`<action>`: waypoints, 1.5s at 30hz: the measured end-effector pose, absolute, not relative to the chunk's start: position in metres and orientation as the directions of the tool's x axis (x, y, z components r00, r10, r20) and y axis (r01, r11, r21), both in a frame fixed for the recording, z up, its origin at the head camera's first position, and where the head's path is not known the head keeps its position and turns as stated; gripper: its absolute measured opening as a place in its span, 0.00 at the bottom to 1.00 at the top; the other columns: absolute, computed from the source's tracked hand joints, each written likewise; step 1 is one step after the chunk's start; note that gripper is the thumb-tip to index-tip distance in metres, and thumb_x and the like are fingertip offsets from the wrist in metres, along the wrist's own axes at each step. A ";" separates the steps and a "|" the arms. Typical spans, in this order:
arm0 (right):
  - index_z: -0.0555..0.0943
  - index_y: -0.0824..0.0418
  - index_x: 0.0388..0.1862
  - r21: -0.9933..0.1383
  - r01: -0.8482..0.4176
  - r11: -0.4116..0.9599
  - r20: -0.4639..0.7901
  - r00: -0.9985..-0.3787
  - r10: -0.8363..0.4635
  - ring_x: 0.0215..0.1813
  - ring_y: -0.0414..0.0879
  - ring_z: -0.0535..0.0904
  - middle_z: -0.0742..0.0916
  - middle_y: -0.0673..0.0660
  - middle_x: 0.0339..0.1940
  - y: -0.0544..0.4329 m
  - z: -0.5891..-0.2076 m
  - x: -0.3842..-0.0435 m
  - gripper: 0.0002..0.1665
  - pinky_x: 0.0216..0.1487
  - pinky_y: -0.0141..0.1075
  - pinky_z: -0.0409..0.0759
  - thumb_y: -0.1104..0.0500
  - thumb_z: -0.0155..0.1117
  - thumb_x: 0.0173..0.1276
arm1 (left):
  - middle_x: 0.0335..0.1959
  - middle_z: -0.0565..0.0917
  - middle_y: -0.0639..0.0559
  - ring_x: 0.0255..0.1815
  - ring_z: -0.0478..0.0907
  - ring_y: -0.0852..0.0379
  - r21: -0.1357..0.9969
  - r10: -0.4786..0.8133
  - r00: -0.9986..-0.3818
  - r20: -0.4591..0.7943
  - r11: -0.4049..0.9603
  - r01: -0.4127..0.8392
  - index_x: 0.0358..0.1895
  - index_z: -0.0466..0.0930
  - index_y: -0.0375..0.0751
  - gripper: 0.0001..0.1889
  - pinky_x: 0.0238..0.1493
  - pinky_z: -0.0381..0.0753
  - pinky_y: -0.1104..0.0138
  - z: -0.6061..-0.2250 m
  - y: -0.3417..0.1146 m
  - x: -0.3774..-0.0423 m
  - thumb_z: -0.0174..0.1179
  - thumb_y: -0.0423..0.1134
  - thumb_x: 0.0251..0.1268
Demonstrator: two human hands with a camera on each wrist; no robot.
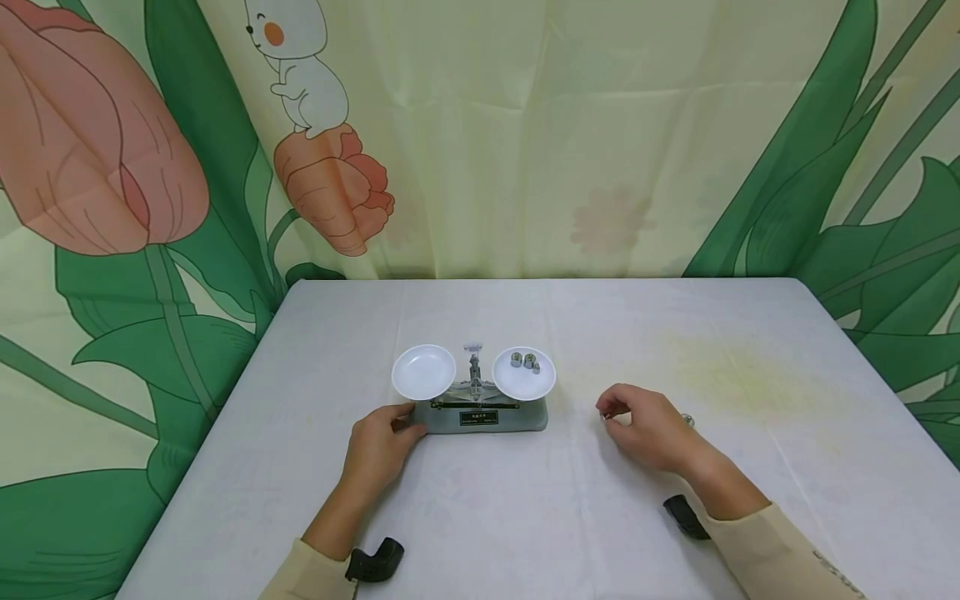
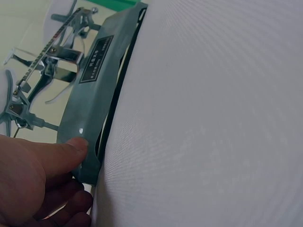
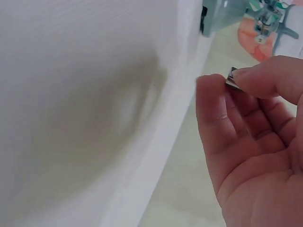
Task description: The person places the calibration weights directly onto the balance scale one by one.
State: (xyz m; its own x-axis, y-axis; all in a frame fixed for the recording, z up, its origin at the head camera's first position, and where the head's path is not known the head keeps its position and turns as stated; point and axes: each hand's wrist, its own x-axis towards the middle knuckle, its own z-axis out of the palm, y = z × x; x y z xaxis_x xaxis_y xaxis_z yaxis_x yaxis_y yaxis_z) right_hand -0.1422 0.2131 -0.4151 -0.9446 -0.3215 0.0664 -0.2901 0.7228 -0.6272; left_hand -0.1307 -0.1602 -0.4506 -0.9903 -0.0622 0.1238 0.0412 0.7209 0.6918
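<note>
A balance scale (image 1: 480, 417) with a grey-green base stands on the table. Its left pan (image 1: 423, 372) is bare, while several small metal nuts (image 1: 530, 361) sit in the right pan (image 1: 517, 387). My left hand (image 1: 381, 443) grips the left end of the base; in the left wrist view the thumb (image 2: 75, 146) presses its front face and the other fingers curl behind the corner. To the right of the scale, my right hand (image 1: 651, 429) pinches a small shiny metal nut (image 3: 233, 79) between thumb and forefinger, mostly covered by the fingertips.
Another small metal piece (image 1: 688, 419) lies on the table just beyond my right hand, partly hidden by it. White cloth covers the table (image 1: 480, 517). A printed curtain (image 1: 525, 150) hangs behind the table's back edge.
</note>
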 end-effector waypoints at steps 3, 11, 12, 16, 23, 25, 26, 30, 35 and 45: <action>0.81 0.62 0.42 -0.640 -0.295 0.710 0.088 -0.945 -0.314 0.45 0.49 0.83 0.85 0.50 0.39 0.210 -0.412 -0.142 0.09 0.46 0.45 0.81 0.71 0.62 0.65 | 0.47 0.87 0.40 0.45 0.85 0.45 0.694 -0.062 -0.990 0.124 0.719 0.042 0.52 0.84 0.30 0.19 0.44 0.82 0.51 -0.450 -0.161 -0.130 0.72 0.33 0.58; 0.83 0.62 0.43 -0.666 -0.337 0.665 0.190 -0.939 -0.286 0.40 0.44 0.83 0.87 0.48 0.38 0.201 -0.403 -0.142 0.09 0.43 0.38 0.82 0.70 0.66 0.66 | 0.48 0.86 0.39 0.46 0.85 0.44 0.699 -0.057 -0.990 0.127 0.714 0.048 0.52 0.84 0.29 0.19 0.45 0.83 0.51 -0.451 -0.161 -0.130 0.71 0.33 0.59; 0.83 0.62 0.43 -0.670 -0.348 0.656 0.207 -0.936 -0.286 0.39 0.44 0.82 0.87 0.47 0.38 0.200 -0.402 -0.142 0.09 0.42 0.37 0.82 0.70 0.66 0.65 | 0.48 0.86 0.39 0.46 0.85 0.44 0.698 -0.058 -0.990 0.126 0.715 0.047 0.52 0.84 0.29 0.19 0.45 0.83 0.51 -0.451 -0.161 -0.130 0.71 0.33 0.59; 0.83 0.61 0.42 -0.686 -0.378 0.622 0.253 -0.925 -0.284 0.37 0.42 0.83 0.86 0.47 0.38 0.194 -0.396 -0.142 0.10 0.41 0.37 0.83 0.71 0.67 0.65 | 0.48 0.86 0.39 0.46 0.85 0.44 0.696 -0.058 -0.991 0.124 0.716 0.045 0.52 0.84 0.29 0.18 0.45 0.83 0.51 -0.450 -0.161 -0.129 0.71 0.32 0.59; 0.83 0.61 0.42 -0.700 -0.421 0.577 0.308 -0.907 -0.288 0.38 0.43 0.84 0.85 0.48 0.40 0.184 -0.389 -0.142 0.10 0.43 0.35 0.83 0.73 0.66 0.64 | 0.48 0.86 0.39 0.46 0.85 0.44 0.696 -0.057 -0.990 0.130 0.716 0.050 0.52 0.84 0.29 0.19 0.44 0.83 0.52 -0.451 -0.161 -0.129 0.71 0.32 0.59; 0.83 0.61 0.41 -0.705 -0.428 0.565 0.317 -0.903 -0.290 0.39 0.43 0.84 0.85 0.49 0.40 0.180 -0.387 -0.143 0.10 0.43 0.35 0.83 0.73 0.66 0.64 | 0.48 0.86 0.39 0.46 0.85 0.45 0.695 -0.057 -0.990 0.130 0.717 0.050 0.52 0.84 0.29 0.19 0.44 0.83 0.52 -0.451 -0.161 -0.129 0.71 0.32 0.59; 0.83 0.61 0.41 -0.707 -0.430 0.562 0.318 -0.903 -0.290 0.39 0.43 0.84 0.85 0.49 0.40 0.179 -0.386 -0.143 0.10 0.44 0.35 0.83 0.73 0.66 0.64 | 0.48 0.86 0.39 0.46 0.85 0.45 0.695 -0.058 -0.990 0.129 0.717 0.049 0.52 0.84 0.29 0.19 0.44 0.83 0.52 -0.451 -0.161 -0.129 0.71 0.32 0.59; 0.83 0.61 0.41 -0.700 -0.436 0.565 0.332 -0.900 -0.284 0.39 0.43 0.82 0.85 0.48 0.39 0.171 -0.382 -0.143 0.10 0.43 0.36 0.83 0.72 0.67 0.64 | 0.48 0.86 0.39 0.45 0.85 0.45 0.695 -0.060 -0.990 0.124 0.718 0.044 0.52 0.84 0.29 0.19 0.44 0.83 0.52 -0.451 -0.161 -0.129 0.71 0.32 0.59; 0.83 0.60 0.42 -0.686 -0.451 0.571 0.351 -0.893 -0.283 0.41 0.45 0.79 0.84 0.47 0.38 0.160 -0.376 -0.145 0.09 0.43 0.42 0.80 0.71 0.68 0.64 | 0.48 0.86 0.39 0.46 0.85 0.45 0.692 -0.061 -0.991 0.121 0.721 0.040 0.53 0.84 0.29 0.19 0.44 0.83 0.52 -0.450 -0.160 -0.129 0.71 0.32 0.59; 0.83 0.61 0.42 -0.677 -0.461 0.574 0.362 -0.887 -0.286 0.45 0.50 0.80 0.85 0.51 0.39 0.138 -0.374 -0.157 0.08 0.47 0.50 0.78 0.69 0.67 0.65 | 0.48 0.86 0.40 0.46 0.84 0.45 0.694 -0.070 -0.991 0.110 0.720 0.027 0.53 0.84 0.29 0.19 0.45 0.83 0.51 -0.449 -0.158 -0.130 0.71 0.32 0.58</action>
State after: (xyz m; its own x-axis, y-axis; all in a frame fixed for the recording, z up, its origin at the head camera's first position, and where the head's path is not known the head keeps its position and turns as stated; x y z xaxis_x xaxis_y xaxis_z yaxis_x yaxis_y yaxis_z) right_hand -0.1571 0.1375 -0.3740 -0.8875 -0.2856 0.3616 -0.4606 0.5740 -0.6770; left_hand -0.1297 -0.1584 -0.4492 -0.9915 -0.0697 0.1102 0.0265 0.7196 0.6939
